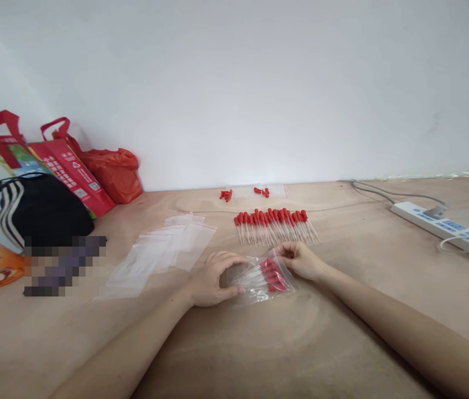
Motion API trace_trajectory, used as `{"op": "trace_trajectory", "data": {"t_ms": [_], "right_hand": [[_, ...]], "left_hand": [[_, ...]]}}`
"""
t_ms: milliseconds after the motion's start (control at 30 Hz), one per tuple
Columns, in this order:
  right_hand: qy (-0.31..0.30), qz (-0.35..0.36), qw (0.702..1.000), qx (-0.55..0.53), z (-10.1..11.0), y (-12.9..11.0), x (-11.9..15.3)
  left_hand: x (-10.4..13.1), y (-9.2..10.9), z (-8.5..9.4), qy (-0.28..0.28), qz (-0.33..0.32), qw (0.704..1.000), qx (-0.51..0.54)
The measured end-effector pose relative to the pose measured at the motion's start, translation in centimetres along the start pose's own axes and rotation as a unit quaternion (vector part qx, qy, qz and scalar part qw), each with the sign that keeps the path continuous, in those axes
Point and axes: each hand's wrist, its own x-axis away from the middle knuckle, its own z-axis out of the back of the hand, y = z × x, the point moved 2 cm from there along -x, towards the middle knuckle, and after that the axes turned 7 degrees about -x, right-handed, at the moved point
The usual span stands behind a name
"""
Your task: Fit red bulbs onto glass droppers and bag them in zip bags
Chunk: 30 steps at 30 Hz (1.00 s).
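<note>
Several red bags lean together at the upper left, and flat clear bags lie fanned out left of centre on the table. Just right of them, the left hand is curved wide, thumb and fingers apart around the near end of the filled bag. That bag lies at lower centre, its red-headed sticks with heads toward the right. Beyond it is a row of loose sticks. The right hand pinches the bag's upper right corner. Good handling probably means keeping the sticks parallel, steadying the left end and straightening the plastic without creasing it.
</note>
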Motion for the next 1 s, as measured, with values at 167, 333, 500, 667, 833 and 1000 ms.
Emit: {"op": "trace_trajectory", "data": {"t_ms": [167,333,500,667,833,1000], "right_hand": [[-0.086,0.051,0.994,0.036,-1.8,-0.7,0.3],[-0.087,0.068,0.993,0.029,-3.3,-0.6,0.0],[-0.018,0.074,0.994,0.072,-2.3,-0.1,0.3],[0.039,0.076,0.979,0.184,0.6,0.3,1.1],[0.035,0.071,0.974,0.212,1.6,0.5,1.3],[0.016,0.071,0.976,0.205,1.4,0.8,1.2]], "left_hand": [[-0.5,-0.2,-0.4,0.005,0.062,0.993,0.105],[-0.7,0.4,-1.0,-0.049,0.094,0.976,0.191],[-0.6,0.0,-1.4,0.006,0.12,0.959,0.255],[-0.5,-4.6,-1.0,0.233,0.204,0.917,0.253],[-1.3,-9.2,0.9,0.358,0.302,0.877,0.11],[-3.0,-10.0,2.3,0.248,0.369,0.893,-0.066]]}}
